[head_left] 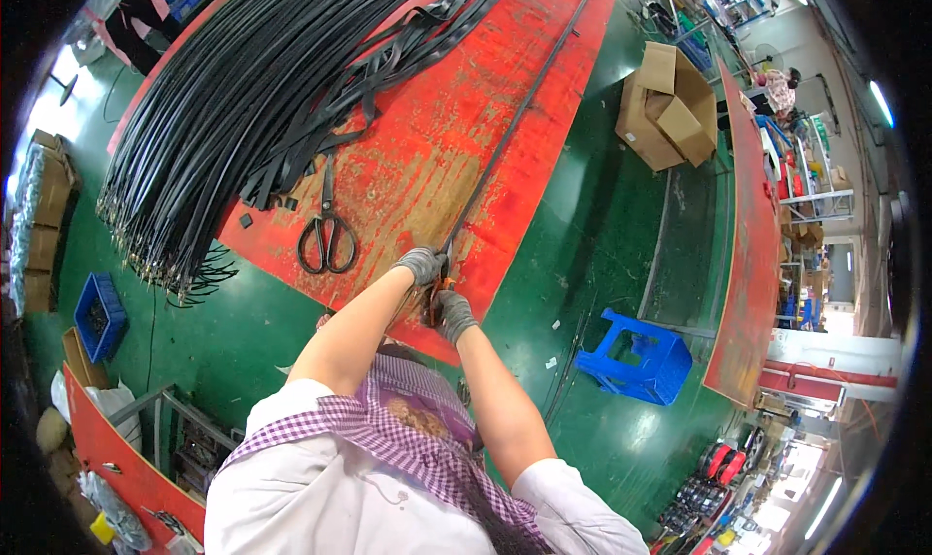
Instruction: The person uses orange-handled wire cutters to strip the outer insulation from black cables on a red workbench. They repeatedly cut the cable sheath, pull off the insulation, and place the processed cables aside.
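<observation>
We stand at the near edge of the red worktable (456, 137), both hands in grey gloves; our left hand (421, 264) is closed around the near end of a single black strap (515, 118), which runs away from us in a long thin line across the table to its far right; our right hand (452, 314) sits just beside and nearer, clenched on something small at the strap's end, though we cannot tell what it is, for the gloves hide it. To the left of our hands a pair of black scissors (327, 236) lies flat on the table, untouched; beyond it a loose tangle of black straps (379, 60) spreads toward the far side, and further left a great bundle of straps (223, 108) hangs over the table's left edge. By our reckoning only this one strap is in hand, and the loose straps beside the scissors look yet to be handled; whether the big bundle is finished work or stock we cannot say. On the green floor to the right stand a blue stool (636, 361) and, farther off, open cardboard boxes (668, 108).
</observation>
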The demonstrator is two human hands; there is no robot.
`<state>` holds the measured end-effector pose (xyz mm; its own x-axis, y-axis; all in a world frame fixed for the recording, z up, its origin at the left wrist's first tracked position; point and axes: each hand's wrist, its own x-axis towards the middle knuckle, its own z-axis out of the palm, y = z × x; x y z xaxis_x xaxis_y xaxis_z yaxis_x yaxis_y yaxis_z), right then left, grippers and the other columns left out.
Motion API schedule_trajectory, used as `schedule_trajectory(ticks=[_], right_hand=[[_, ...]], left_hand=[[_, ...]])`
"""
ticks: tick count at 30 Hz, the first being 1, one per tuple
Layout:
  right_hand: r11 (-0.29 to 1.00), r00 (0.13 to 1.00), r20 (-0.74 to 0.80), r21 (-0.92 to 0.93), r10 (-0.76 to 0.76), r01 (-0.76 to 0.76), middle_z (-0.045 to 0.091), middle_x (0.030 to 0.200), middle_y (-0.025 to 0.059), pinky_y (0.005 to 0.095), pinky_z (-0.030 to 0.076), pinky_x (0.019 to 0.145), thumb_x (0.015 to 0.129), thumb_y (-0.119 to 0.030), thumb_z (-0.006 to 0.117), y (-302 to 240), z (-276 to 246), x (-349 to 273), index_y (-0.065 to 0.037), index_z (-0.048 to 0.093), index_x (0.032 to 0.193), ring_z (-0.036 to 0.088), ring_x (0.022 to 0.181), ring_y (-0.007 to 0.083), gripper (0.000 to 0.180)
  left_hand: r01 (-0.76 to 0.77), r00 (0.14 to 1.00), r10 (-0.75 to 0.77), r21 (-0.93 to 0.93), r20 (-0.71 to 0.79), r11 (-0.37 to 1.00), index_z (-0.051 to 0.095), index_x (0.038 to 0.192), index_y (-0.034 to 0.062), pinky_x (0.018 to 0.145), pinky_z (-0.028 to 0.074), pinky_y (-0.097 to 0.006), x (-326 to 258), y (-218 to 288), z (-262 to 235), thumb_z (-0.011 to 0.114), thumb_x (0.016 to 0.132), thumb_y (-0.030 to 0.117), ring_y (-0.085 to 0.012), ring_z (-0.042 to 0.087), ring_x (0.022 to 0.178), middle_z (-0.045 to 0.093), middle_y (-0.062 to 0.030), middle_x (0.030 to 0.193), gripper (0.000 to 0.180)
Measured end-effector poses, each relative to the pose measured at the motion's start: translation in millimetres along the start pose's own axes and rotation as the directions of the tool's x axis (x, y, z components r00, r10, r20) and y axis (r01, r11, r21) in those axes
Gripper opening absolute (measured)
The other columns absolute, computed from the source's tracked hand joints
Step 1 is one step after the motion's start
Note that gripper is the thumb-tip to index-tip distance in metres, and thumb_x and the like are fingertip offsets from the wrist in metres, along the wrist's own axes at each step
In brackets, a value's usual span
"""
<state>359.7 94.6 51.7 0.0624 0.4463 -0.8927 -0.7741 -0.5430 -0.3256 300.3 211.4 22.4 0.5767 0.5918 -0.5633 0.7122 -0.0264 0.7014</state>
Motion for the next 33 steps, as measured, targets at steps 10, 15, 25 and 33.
schedule_trajectory(ticks=[10,15,25,33], right_hand=[[0.993,0.995,0.005,-0.065,-0.098,0.098,0.048,0.058,0.0078,0.0351,0.041,0.04,0.072,-0.014,0.046,-36.1,22.1,4.7,-0.007,0.048,0.074,0.047,0.046,0.0226,0.008],[0.97,0.965,0.098,0.007,-0.242,0.243,0.046,0.057,0.0115,0.0382,0.04,0.041,0.063,-0.007,0.042,-61.3,5.8,23.9,-0.005,0.044,0.074,0.047,0.046,0.026,0.011],[0.961,0.986,-0.006,-0.224,-0.169,0.164,0.045,0.057,0.0102,0.0375,0.04,0.041,0.061,-0.005,0.039,-29.4,-26.3,83.2,-0.004,0.044,0.074,0.045,0.045,0.0256,0.014],[0.973,0.973,-0.085,-0.094,-0.216,0.208,0.054,0.07,0.009,0.0384,0.044,0.047,0.074,-0.012,0.039,-15.7,-4.5,68.6,-0.008,0.05,0.083,0.052,0.057,0.0261,0.015]], left_hand=[[0.071,0.993,-0.104,-0.425,-0.054,0.902,0.054,0.092,0.0041,0.065,0.043,-0.035,32.6,-4.6,-2.6,0.041,0.078,0.038,-0.0314,0.056,0.074,0.057,-0.0182,0.086,0.038],[-0.422,0.903,0.427,0.091,-0.05,0.902,0.048,0.106,0.0039,0.077,0.04,-0.029,18.8,-30.1,-6.5,0.027,0.087,0.032,-0.018,0.053,0.089,0.057,-0.0089,0.097,0.04],[-0.299,0.954,0.291,-0.337,-0.076,0.893,0.048,0.101,0.0056,0.072,0.043,-0.03,37.3,-52.9,21.8,0.037,0.085,0.026,-0.0169,0.055,0.081,0.058,-0.0079,0.09,0.028],[-0.307,0.941,0.316,0.083,-0.125,0.948,0.05,0.101,0.0084,0.07,0.044,-0.029,11.1,-25.7,7.1,0.045,0.08,0.022,-0.0164,0.057,0.08,0.058,-0.0091,0.09,0.026]])
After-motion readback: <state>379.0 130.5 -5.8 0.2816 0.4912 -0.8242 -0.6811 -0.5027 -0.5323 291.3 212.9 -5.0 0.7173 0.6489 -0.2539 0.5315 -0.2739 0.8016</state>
